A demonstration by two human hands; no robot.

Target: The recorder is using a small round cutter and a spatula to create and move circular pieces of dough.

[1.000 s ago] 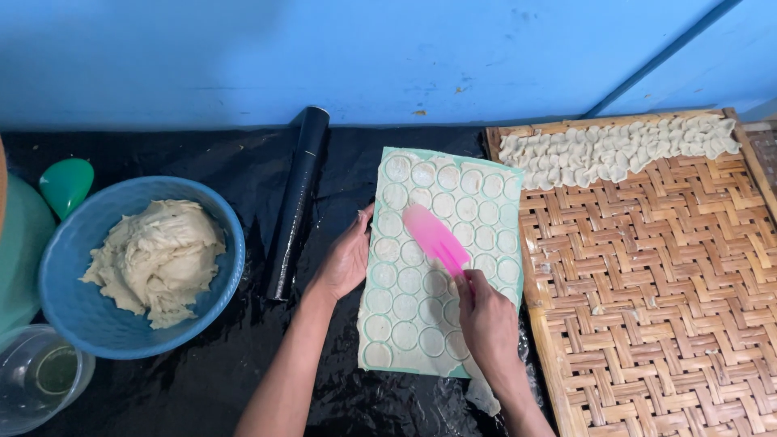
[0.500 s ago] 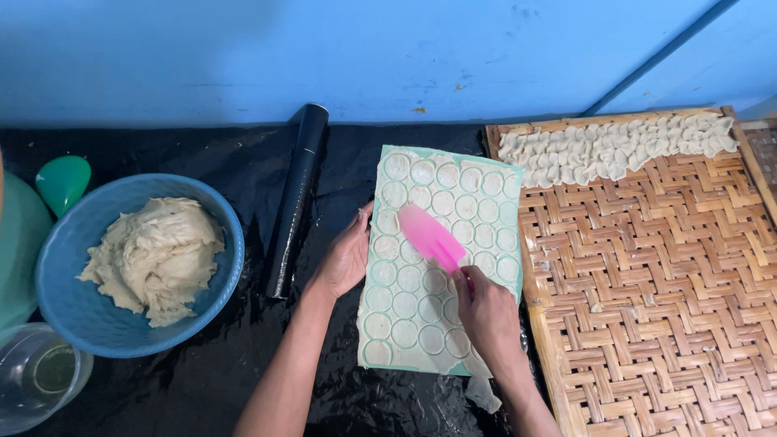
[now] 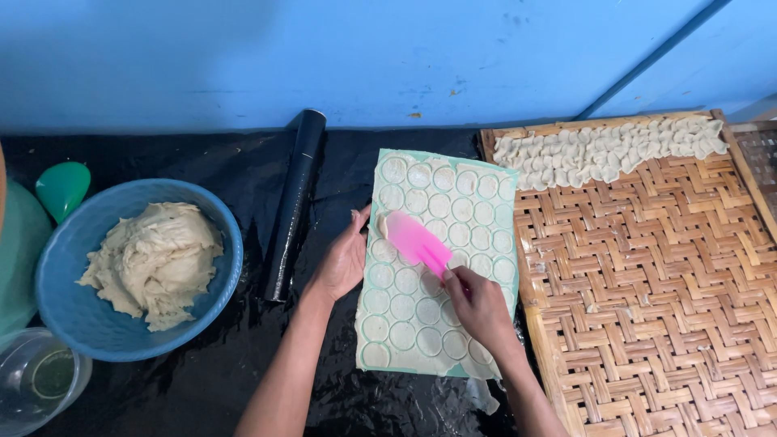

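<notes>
While the sheet of dough [image 3: 433,267] lies as it did a second ago, the pink spatula [image 3: 416,241] has shifted: its blade, which sat near the middle of the sheet before, now reaches closer to the sheet's left edge, almost to the fingertips of the left hand [image 3: 344,260]. The right hand [image 3: 479,306] is closed around the spatula's handle, thumb on top, and rests over the lower right part of the sheet (much where it was before). The left hand lies flat and open, fingers together, pressed on the sheet's left edge, holding nothing.

The sheet, marked all over with cut circles and lying on a pale green mat [image 3: 379,174], stretches between and beneath both hands, running away from them toward the blue wall [image 3: 388,57]. Just left of the left hand lies a black roller [image 3: 294,206], and further left a blue bowl [image 3: 61,307] holds a lump of dough [image 3: 154,259]. Right of the right hand, touching the sheet's edge, sits a woven bamboo tray [image 3: 647,307], with small folded dough pieces [image 3: 603,150] heaped along its far side.
</notes>
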